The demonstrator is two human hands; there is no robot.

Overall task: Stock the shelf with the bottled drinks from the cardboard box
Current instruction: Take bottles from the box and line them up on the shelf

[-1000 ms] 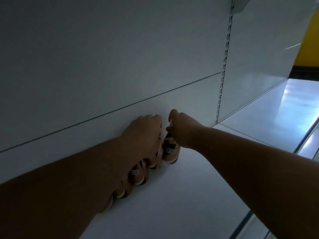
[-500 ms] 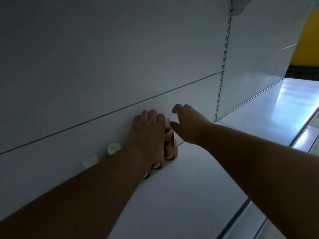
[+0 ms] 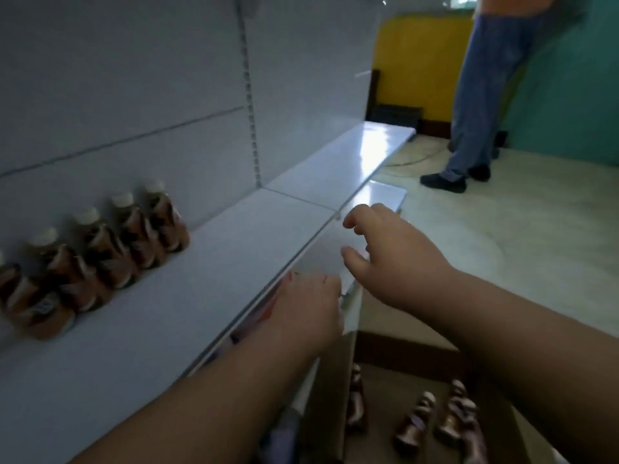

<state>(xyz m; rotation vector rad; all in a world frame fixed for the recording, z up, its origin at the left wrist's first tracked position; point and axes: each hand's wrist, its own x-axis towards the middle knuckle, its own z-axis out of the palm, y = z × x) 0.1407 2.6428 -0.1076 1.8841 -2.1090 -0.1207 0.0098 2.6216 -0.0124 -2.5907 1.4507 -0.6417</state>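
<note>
Brown bottles [image 3: 110, 242] stand in a row at the back of the shelf [image 3: 187, 296]. Both the left hand [image 3: 308, 309] and the right hand [image 3: 392, 256] are empty, fingers loosely apart, above the cardboard box [image 3: 402, 363].

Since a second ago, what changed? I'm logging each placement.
Both hands let go of the bottles: the left hand and right hand pulled back from the wall to the shelf front edge, empty. The row of bottles stays upright against the back wall.
</note>
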